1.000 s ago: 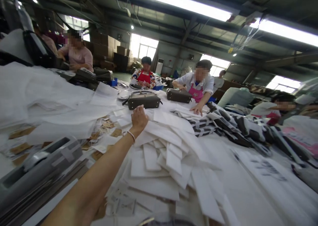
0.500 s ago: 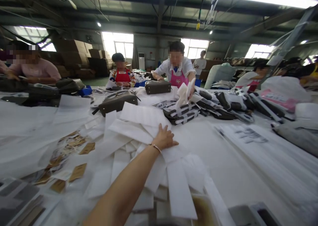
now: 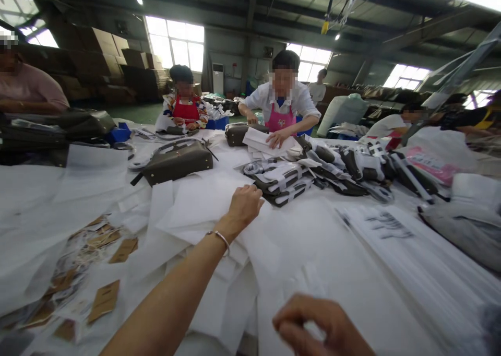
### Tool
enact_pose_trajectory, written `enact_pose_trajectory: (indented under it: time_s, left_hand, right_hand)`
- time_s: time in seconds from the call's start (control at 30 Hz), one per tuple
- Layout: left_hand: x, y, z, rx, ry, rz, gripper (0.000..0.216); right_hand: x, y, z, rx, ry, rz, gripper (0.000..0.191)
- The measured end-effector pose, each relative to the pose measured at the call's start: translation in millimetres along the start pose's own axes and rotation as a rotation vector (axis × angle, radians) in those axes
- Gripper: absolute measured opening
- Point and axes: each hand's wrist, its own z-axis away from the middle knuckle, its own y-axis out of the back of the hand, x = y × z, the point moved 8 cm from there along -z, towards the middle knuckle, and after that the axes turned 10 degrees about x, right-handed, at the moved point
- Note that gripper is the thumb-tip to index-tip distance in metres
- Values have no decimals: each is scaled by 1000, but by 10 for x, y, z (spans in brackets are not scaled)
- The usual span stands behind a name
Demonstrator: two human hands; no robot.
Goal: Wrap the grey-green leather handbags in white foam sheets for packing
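We have a loose pile of flat, thin white foam-like sheets (image 3: 203, 197) before us, and our left hand (image 3: 245, 208) is over its right part, back upward, fingers bent down; we cannot tell whether they pinch a sheet. Our blurred right hand (image 3: 323, 322) sits at five o'clock from it, fingers and thumb curled, its hold unclear to us. Around our left hand, a boxy olive-grey bag (image 3: 178, 164) stands at ten o'clock, a stack of dark, white-wrapped pieces (image 3: 285, 180) at two, and small rectangular brown tags (image 3: 104, 299) at eight. Beyond, at one o'clock, a co-worker in a pink apron (image 3: 279, 120) rests a hand on folded white material (image 3: 259, 139).
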Motion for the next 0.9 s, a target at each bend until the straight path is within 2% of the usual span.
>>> enact_pose_trajectory:
  time_s: [0.07,0.13,0.23,0.33,0.5,0.6,0.7,0.8,0.9]
  left_hand:
    - [-293,34,-50,25,69,-80,45]
    - [-695,-77,41,-45,201,-167,59]
    - [-1157,-270,331,-103,321,-204,57]
    - [-1284,-330,546,-35,298,-213,56]
    - [-1268,-321,641,24,294,-232,54]
    - [-1280,-328,650,25,285,-234,55]
    - [-1309,-340,667,21,285,-246,56]
    - [-1331,-353,684,20,288,-244,56]
    - [-1335,-359,696,48,266,-228,56]
  right_hand:
    - [-210,275,-543,124,41,12,22]
    - [-315,498,-1154,259,131,53,21]
    - [-267,579,-2076,316,205,243,19]
    - [-134,435,-2878,277,217,494,22]
    - [113,87,-3821,199,219,590,29]
    - [337,-58,-4158,138,211,643,39]
    - [550,-111,-4275,78,177,718,43]
    - [644,-88,-4141,32,200,797,34]
    - [714,15,-3846,1,229,866,31]
